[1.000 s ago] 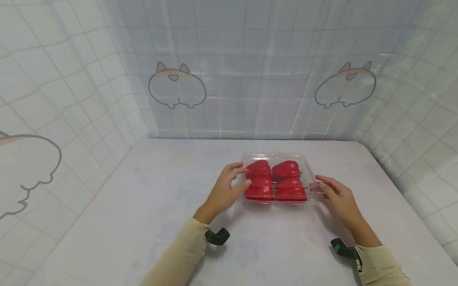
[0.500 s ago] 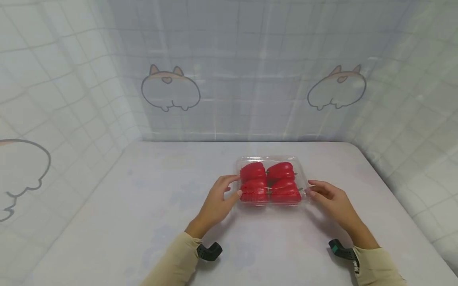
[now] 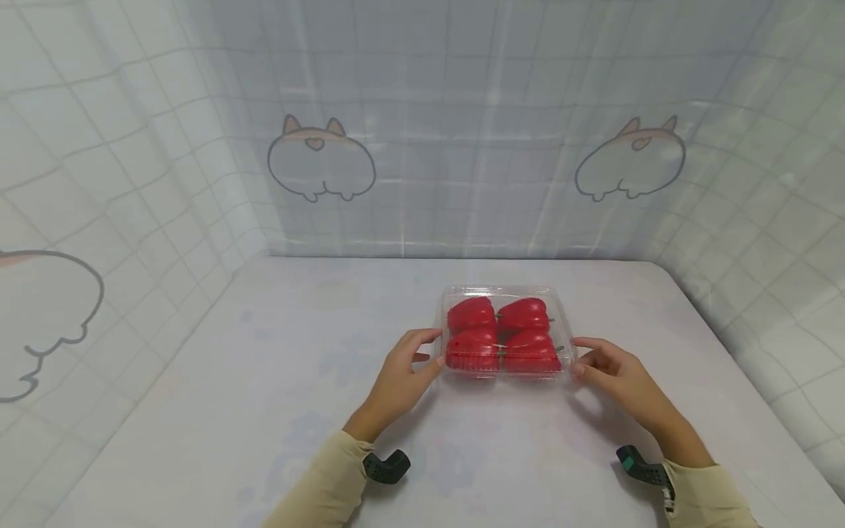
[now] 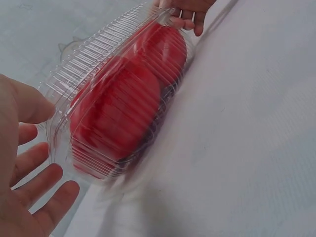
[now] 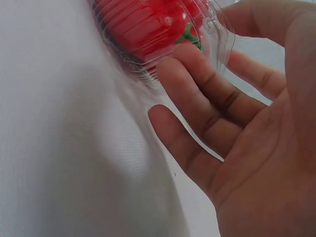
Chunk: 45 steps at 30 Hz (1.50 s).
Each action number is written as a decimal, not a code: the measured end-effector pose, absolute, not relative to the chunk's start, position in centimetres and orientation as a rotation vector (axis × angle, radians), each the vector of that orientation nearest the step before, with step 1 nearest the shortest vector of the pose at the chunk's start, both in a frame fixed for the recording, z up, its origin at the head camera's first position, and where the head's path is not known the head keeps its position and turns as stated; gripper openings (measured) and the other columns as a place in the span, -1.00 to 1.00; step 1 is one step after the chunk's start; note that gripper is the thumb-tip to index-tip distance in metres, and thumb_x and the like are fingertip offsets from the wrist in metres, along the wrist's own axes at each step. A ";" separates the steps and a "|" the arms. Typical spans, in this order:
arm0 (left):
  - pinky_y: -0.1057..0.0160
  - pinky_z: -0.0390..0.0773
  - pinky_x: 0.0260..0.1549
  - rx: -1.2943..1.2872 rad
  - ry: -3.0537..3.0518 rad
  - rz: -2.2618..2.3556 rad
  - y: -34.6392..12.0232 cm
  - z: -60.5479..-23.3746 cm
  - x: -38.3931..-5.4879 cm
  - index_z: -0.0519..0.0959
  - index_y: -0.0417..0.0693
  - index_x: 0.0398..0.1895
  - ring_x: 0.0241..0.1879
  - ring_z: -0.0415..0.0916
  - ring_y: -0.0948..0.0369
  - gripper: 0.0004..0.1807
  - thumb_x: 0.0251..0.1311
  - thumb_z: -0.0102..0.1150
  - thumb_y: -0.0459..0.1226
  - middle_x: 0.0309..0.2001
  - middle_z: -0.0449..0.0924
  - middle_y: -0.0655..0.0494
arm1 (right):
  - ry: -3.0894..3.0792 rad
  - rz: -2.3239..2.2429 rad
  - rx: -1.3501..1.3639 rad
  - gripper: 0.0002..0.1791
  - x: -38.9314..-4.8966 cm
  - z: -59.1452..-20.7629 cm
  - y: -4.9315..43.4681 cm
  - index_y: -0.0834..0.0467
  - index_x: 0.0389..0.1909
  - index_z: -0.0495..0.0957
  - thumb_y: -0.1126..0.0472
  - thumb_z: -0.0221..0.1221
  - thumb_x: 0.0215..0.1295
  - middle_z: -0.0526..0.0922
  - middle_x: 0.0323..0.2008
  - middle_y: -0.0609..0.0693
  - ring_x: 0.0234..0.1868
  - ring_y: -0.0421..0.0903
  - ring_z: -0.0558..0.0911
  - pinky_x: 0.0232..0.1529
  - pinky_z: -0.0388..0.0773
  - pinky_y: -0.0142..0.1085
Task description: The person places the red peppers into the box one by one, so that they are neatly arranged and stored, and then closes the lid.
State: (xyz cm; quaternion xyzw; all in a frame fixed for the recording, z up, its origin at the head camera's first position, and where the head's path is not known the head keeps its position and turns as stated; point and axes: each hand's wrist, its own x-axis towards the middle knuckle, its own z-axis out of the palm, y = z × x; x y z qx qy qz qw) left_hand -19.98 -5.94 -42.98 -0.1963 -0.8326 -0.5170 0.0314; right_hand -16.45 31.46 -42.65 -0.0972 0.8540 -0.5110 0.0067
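A clear plastic clamshell box [image 3: 503,292] lies flat on the table with its lid down. Inside are several red bell peppers [image 3: 530,350], their green stems pointing right. My left hand [image 3: 396,381] is at the box's left side, its thumb at the rim and the other fingers loosely spread. On the opposite side, my right hand [image 3: 617,378] has its thumb and fingertips against the edge. The right wrist view shows loosely bent fingers [image 5: 190,98] by the clear wall, one green stem [image 5: 188,36] close behind it.
The white table [image 3: 277,315] has a faint pattern. Grid-patterned curtains [image 3: 462,183] stand behind it and at both sides. A dark camera mount sits on each wrist, at the left [image 3: 386,467] and right [image 3: 643,467] sleeve ends.
My right hand had its fingers on the lid's raised right front corner; that corner is now down. My left fingers have drawn back from above the lid to the box's left side.
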 end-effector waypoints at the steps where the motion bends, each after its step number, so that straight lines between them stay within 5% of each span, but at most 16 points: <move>1: 0.04 0.62 0.00 -0.617 -2.558 -1.591 -5.9 -43.1 -20.0 0.44 -0.03 0.36 0.13 0.51 0.06 -0.49 0.35 0.22 -0.24 0.25 0.46 0.12 | 2.661 -1.605 -0.317 -0.47 -16.5 -42.7 31.5 0.21 0.35 0.38 0.16 0.21 0.43 0.66 -0.20 0.15 -0.20 0.00 0.69 -0.12 0.60 -0.36; 12: 0.20 0.62 -0.01 -0.605 -2.541 -1.567 -6.0 -43.5 -20.0 0.52 -0.06 0.26 0.19 0.45 0.20 -0.54 0.31 0.28 -0.23 0.22 0.45 0.20 | 2.587 -1.686 -0.309 -0.47 -16.3 -42.9 31.6 0.24 0.37 0.33 0.21 0.18 0.45 0.70 -0.30 0.13 -0.28 -0.04 0.70 -0.14 0.58 -0.39; 25: 0.22 0.63 -0.17 -0.464 -2.642 -1.720 -5.8 -43.7 -19.7 0.46 -0.04 0.31 -0.15 0.55 0.19 -0.52 0.36 0.21 -0.17 -0.17 0.58 0.18 | 2.402 -1.871 -0.251 -0.42 -16.3 -42.8 31.3 0.35 0.38 0.22 0.24 0.16 0.46 0.65 -0.20 0.36 -0.25 -0.05 0.73 -0.10 0.65 -0.35; 45: 0.14 0.62 -0.19 -0.398 -2.600 -1.885 -5.9 -43.8 -19.8 0.43 0.08 0.34 -0.20 0.58 0.15 -0.51 0.37 0.21 -0.14 -0.18 0.64 0.16 | 2.271 -1.954 -0.160 -0.43 -16.6 -42.3 30.3 0.35 0.39 0.11 0.33 0.09 0.48 0.64 -0.28 0.12 -0.28 -0.05 0.66 -0.12 0.66 -0.32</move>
